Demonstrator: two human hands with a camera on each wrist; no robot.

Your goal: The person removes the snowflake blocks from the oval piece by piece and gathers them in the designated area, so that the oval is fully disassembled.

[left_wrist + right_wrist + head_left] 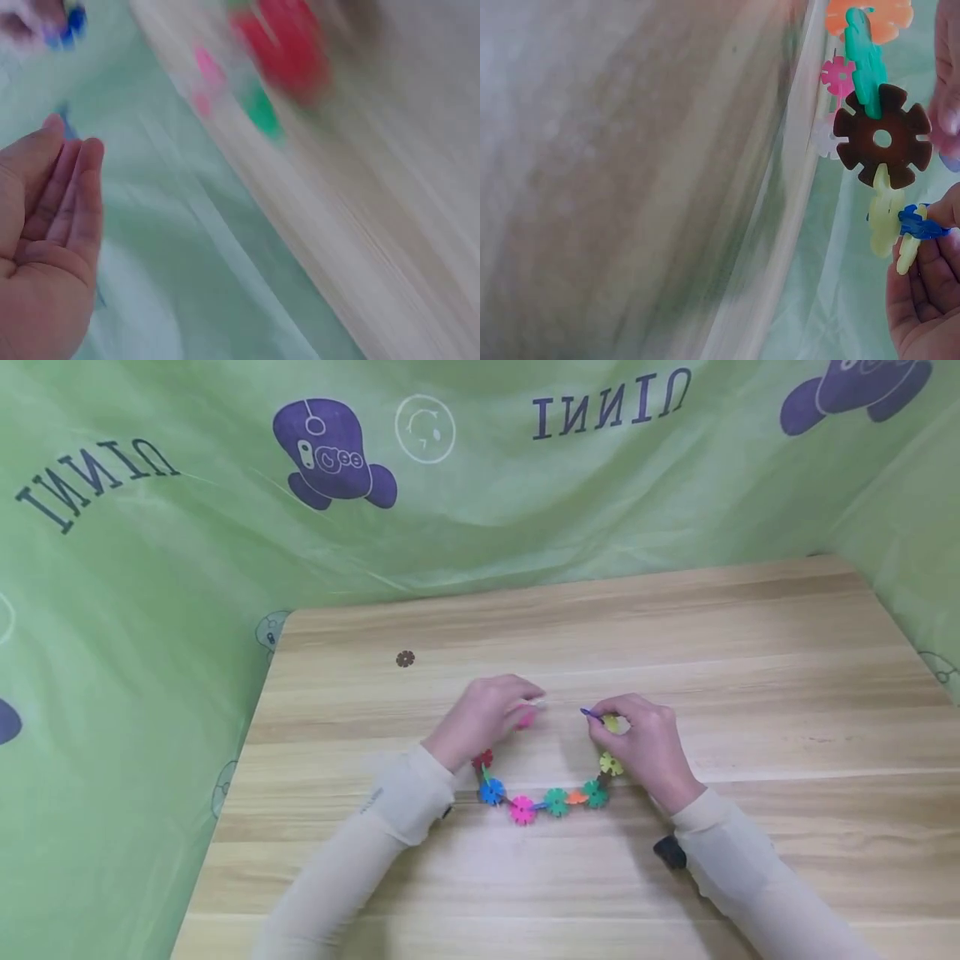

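A curved chain of interlocking plastic snowflake discs lies on the table, with a blue disc [491, 792], a pink disc [522, 811] and a green disc [557, 802] along its near side. At its right end, my right hand [643, 737] pinches a dark blue disc [922, 223] between thumb and fingers, beside a pale yellow disc [886, 214]. A brown disc [883, 136] links on above that. My left hand [487, 714] hovers over the chain's left end, fingers nearly straight, close to a bright pink disc [526, 719]. A red disc [482, 760] shows below its wrist.
One loose brown disc [405, 658] lies toward the back left of the wooden table [750, 652]. A green printed curtain [465, 527] hangs behind the table and along its sides. Dark wrist gear [670, 852] sits under my right sleeve.
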